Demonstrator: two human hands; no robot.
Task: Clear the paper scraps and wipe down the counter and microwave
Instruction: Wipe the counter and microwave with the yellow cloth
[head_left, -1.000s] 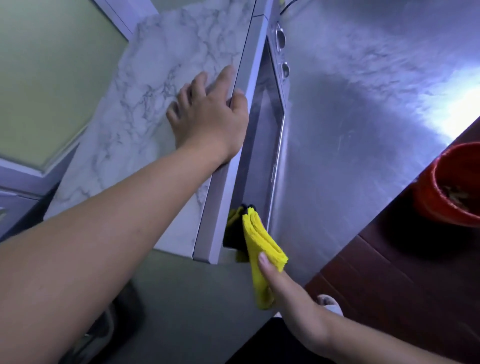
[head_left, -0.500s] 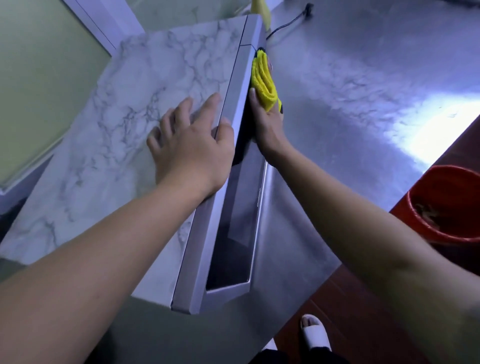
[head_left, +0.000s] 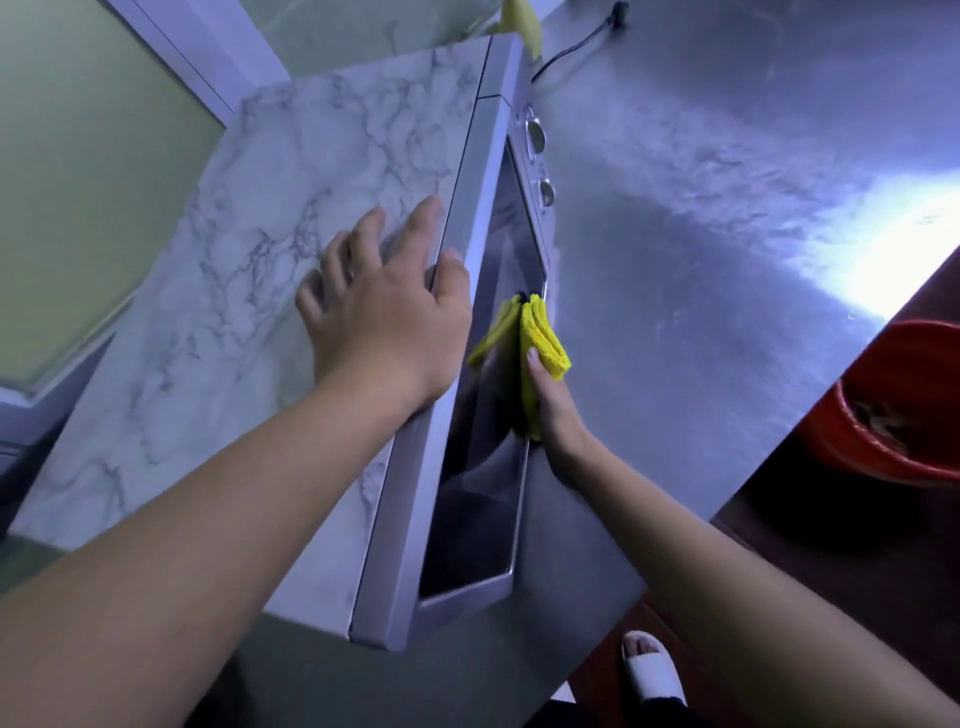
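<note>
Fingers (head_left: 363, 244) of the left hand (head_left: 384, 322) lie spread and flat on the microwave (head_left: 270, 270) top, thumb hooked over its front edge, holding nothing and bracing the box. Right hand (head_left: 553, 410) has its fingers closed on a folded yellow cloth (head_left: 540, 343), thumb on the outer fold, pressing it against the dark door glass (head_left: 483, 415) about midway along. Judging by this, the step in hand is wiping the door face; the counter (head_left: 701, 260) beside it looks bare, with no paper scraps in view. Next, the cloth should run along the rest of the glass toward the 2 knobs (head_left: 540, 161), with steady pressure and the left hand kept firm so the microwave does not slide. Both forearms reach forward, the right one low along the counter edge, wrist bent in toward the door.
</note>
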